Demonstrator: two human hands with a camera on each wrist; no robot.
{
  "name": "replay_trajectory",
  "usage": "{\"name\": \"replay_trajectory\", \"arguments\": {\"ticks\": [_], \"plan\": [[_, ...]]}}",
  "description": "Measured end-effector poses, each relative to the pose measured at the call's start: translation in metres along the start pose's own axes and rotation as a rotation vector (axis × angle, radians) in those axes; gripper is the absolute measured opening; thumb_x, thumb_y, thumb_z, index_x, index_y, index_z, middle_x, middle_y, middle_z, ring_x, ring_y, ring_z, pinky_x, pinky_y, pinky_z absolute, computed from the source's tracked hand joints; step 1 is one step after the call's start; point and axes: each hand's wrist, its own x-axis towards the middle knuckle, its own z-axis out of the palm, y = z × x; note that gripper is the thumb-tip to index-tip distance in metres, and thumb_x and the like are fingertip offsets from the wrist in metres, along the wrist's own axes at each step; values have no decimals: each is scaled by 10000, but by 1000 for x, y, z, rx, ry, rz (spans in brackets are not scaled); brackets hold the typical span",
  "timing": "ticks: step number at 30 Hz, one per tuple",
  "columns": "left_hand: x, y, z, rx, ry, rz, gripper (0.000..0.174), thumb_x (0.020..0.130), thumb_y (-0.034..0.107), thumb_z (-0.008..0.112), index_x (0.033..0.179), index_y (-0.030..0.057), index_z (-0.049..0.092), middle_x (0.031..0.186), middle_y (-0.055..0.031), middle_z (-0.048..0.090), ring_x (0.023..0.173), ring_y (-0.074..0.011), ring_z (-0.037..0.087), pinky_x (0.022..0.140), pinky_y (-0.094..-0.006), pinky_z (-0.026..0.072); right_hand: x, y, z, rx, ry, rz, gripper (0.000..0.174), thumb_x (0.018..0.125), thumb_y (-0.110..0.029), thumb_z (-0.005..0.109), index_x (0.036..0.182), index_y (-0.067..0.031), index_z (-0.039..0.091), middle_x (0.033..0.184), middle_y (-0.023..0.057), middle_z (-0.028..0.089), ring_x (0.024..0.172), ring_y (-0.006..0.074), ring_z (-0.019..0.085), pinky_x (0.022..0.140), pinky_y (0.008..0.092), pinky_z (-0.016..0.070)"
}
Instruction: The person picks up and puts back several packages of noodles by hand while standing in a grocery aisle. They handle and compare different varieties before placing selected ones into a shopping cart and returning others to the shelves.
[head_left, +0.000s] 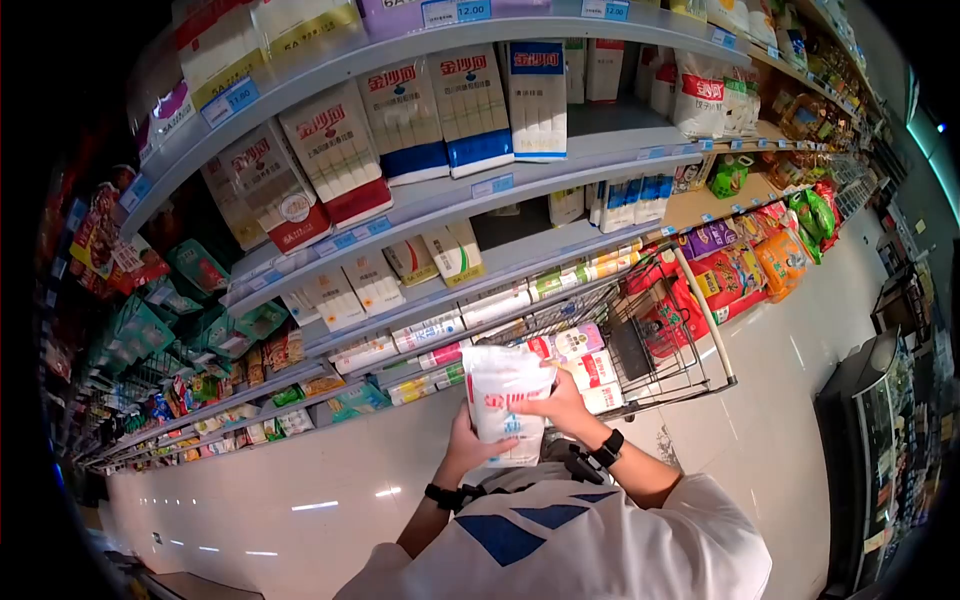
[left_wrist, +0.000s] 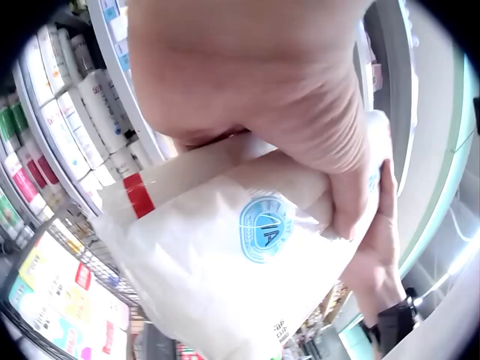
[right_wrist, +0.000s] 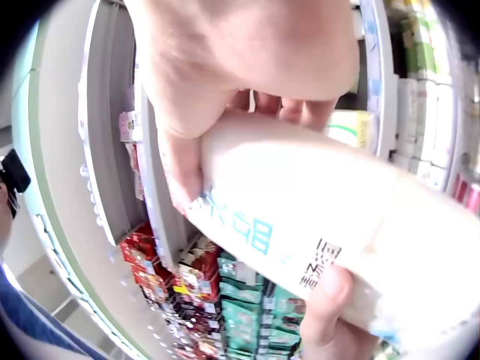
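Note:
A white plastic-wrapped package (head_left: 508,385) with red and blue print is held between both hands in front of the chest. The left hand (head_left: 468,445) grips its lower left side, thumb across the front. On its right side the right hand (head_left: 563,404) holds it, thumb over the print. The left wrist view shows the package (left_wrist: 217,255) with a round blue mark, the left hand (left_wrist: 255,97) curled over it. In the right wrist view, the right hand (right_wrist: 247,67) wraps one end of the package (right_wrist: 300,187), and the left thumb presses the front lower down.
A shopping cart (head_left: 735,380) with several packages in it stands at the right, beside the shelves. Shelves (head_left: 480,190) of packaged noodles run across the front. Bagged goods (head_left: 725,280) sit lower right; a dark cabinet (head_left: 860,430) stands at the far right.

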Motion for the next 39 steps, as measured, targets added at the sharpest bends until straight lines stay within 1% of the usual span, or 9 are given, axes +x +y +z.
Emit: {"name": "replay_trajectory", "arguments": {"ticks": [3,5,10,13,15,16,23,25,39], "plan": [[-2,28,3,-146,56,53,854,686,67,917,1381,20,422,1278,-117,609,1160,-203,635,985,-361,536,9,2,17,91,84,-40,544,845,-112,822,1307,6,557,1190,93,681,1053,153,661,915,319,551],[-3,44,3,-258,94,11,835,705,54,900,1384,16,414,1266,-128,615,1144,-215,645,972,-361,544,8,1,24,91,27,-31,647,885,-126,780,1428,-12,447,1276,111,627,1149,161,611,981,331,513],[-8,87,6,-298,191,-9,760,731,14,853,1373,17,444,1258,-126,625,1142,-204,642,951,-353,549,-20,3,43,-19,-19,-61,725,911,-120,741,1504,-24,334,1373,123,547,1240,181,550,1037,340,470],[-15,93,6,-218,199,6,644,829,54,792,1377,20,456,1273,-129,622,1145,-194,637,951,-340,539,-28,1,52,16,38,-13,708,922,-116,727,1503,-27,332,1379,123,541,1252,180,542,1047,339,461],[-19,97,6,-370,209,-20,468,953,192,701,1320,1,483,1216,-125,644,1100,-168,645,893,-317,543,-32,3,56,35,55,-5,668,940,-109,706,1496,-28,345,1370,125,551,1251,184,549,1048,343,465],[-20,97,7,-445,248,-50,370,1055,296,547,1276,1,522,1160,-94,653,1032,-125,629,874,-281,512,-33,3,57,120,61,30,650,946,-106,698,1491,-27,352,1360,127,560,1244,185,559,1040,343,474],[-18,59,-1,-234,310,-64,388,1076,364,514,1180,-7,561,1057,-71,636,919,-102,572,832,-259,466,-35,22,49,442,130,205,513,1026,-254,580,1454,-31,407,1353,157,599,1175,263,649,976,403,562],[-19,59,1,-221,347,-41,381,1077,356,515,1154,-14,565,1027,-73,637,910,-105,573,824,-265,468,-34,26,43,702,94,323,474,1038,-292,556,1420,-26,469,1333,155,625,1172,276,656,983,413,558],[-12,75,2,-393,512,34,346,1089,313,482,1233,8,557,1151,-78,679,994,-114,662,877,-272,532,-20,15,-8,820,53,348,462,1045,-323,531,1386,-12,524,1310,169,656,1130,295,680,1009,431,540]]}}
